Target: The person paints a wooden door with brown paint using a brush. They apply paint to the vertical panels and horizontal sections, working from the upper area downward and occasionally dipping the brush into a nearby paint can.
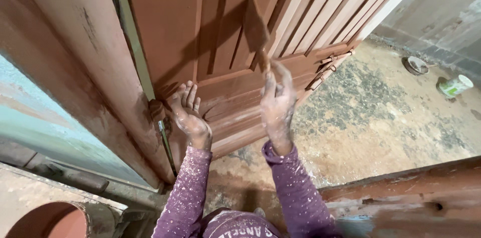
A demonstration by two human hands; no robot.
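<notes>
The wooden door [250,33], large and panelled with vertical slats, is coated in reddish-brown primer. The step in hand seems to be brushing its lower middle panels; I judge the next stroke needs the bristles pressed flat along a slat. Beside the door, on its hinge side, stands the frame [75,68], the same colour. The right hand [278,105] grasps a paint brush [256,33], held against the door. The left hand [188,113], open with fingers spread, rests on the door near the hinge [157,110]. Both hands are paint-speckled.
</notes>
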